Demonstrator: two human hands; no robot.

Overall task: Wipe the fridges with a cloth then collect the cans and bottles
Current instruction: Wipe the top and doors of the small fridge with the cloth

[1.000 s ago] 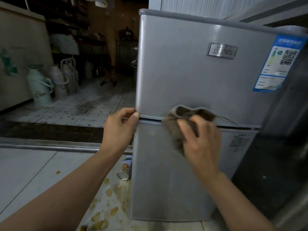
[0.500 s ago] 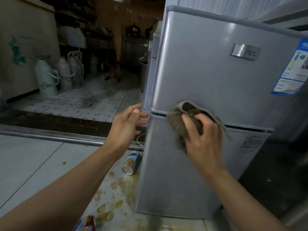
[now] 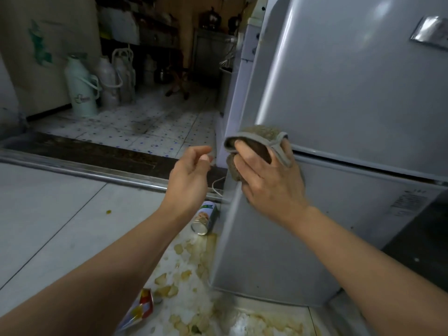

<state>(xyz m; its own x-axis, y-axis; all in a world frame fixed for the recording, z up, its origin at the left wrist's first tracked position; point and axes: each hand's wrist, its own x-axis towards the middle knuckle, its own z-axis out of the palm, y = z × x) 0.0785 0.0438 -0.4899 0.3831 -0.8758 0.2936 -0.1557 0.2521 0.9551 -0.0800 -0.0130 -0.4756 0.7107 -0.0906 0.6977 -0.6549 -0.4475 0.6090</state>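
Note:
A small silver two-door fridge fills the right of the head view. My right hand presses a grey-brown cloth against its left edge, at the seam between the two doors. My left hand hovers just left of the fridge, fingers loosely apart, holding nothing. A green and white can lies on its side on the floor by the fridge's lower left corner. A crushed red and yellow can lies nearer me on the floor.
Spilled food scraps and liquid cover the white floor tiles in front of the fridge. A metal door sill crosses the floor. Beyond it stand thermos flasks and jugs on a speckled floor. A white cord trails beside the fridge.
My left hand let go of the fridge's edge and drew back to the left. My right hand slid the cloth left along the door seam to the fridge's corner. The view shifted left and down.

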